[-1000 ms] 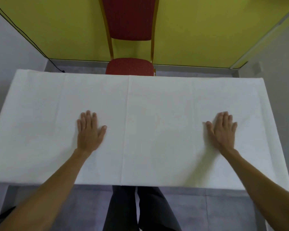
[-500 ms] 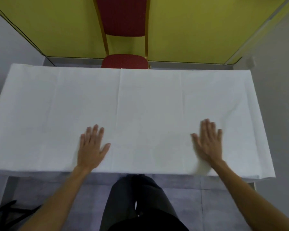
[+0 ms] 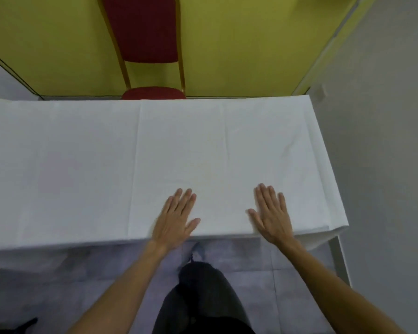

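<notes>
On white cloth (image 3: 82, 165): left hand (image 3: 176, 219), right hand (image 3: 272, 216) flat, fingers straight.

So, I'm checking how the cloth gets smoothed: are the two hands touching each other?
Apart. The head view shows a bare strip of white cloth between the left hand and the right hand; both lie flat by its near edge.

A red padded chair (image 3: 143, 30) with a gold frame stands in front of a yellow wall (image 3: 239, 44), a grey wall (image 3: 384, 116) runs along the right, a thin black cable (image 3: 12, 71) slants at far left, and grey floor (image 3: 251, 256) lies below.
</notes>
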Demonstrator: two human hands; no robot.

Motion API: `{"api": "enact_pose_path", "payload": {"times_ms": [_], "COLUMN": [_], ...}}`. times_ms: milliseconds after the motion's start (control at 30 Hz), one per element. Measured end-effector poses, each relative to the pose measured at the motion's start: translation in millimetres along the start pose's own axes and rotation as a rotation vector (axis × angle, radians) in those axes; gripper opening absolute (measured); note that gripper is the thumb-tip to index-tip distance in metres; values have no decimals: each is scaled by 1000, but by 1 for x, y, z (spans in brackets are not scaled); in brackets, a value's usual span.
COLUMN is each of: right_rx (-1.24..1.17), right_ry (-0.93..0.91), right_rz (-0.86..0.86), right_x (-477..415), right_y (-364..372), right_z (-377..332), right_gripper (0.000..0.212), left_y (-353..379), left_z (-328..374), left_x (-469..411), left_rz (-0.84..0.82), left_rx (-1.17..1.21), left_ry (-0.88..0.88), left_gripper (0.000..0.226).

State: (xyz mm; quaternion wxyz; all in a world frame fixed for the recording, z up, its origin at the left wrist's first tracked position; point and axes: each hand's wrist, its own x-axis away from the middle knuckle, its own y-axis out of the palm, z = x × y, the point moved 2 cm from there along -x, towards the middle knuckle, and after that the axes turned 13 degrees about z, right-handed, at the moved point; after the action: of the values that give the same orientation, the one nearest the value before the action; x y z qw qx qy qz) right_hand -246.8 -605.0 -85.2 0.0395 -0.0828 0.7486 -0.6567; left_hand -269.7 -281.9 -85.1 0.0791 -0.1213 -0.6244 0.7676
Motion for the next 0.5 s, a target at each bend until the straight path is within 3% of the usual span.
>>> {"api": "enact_pose_path", "payload": {"times_ms": [133, 233, 300, 433, 500], "right_rx": [-11, -76, -87, -112, -48], "right_ry": [203, 261, 177, -100, -139], "right_rz": [-36, -26, -4, 42, 49], "right_x": [19, 33, 41, 39, 36], "right_y": [-23, -40, -39, -18, -12], "right_z": [105, 134, 125, 98, 113], "right_gripper": [83, 90, 84, 71, 72], "left_y": [1, 3, 5, 19, 35], "left_z": [6, 32, 69, 181, 222], "left_x": [-4, -7, -17, -66, -86], "left_rz": [-64, -92, -92, -91, -128], "left_rx": [-31, 18, 82, 165, 131], "left_ry": [-32, -168, -153, 107, 114], "left_gripper": [71, 80, 84, 86, 95]}}
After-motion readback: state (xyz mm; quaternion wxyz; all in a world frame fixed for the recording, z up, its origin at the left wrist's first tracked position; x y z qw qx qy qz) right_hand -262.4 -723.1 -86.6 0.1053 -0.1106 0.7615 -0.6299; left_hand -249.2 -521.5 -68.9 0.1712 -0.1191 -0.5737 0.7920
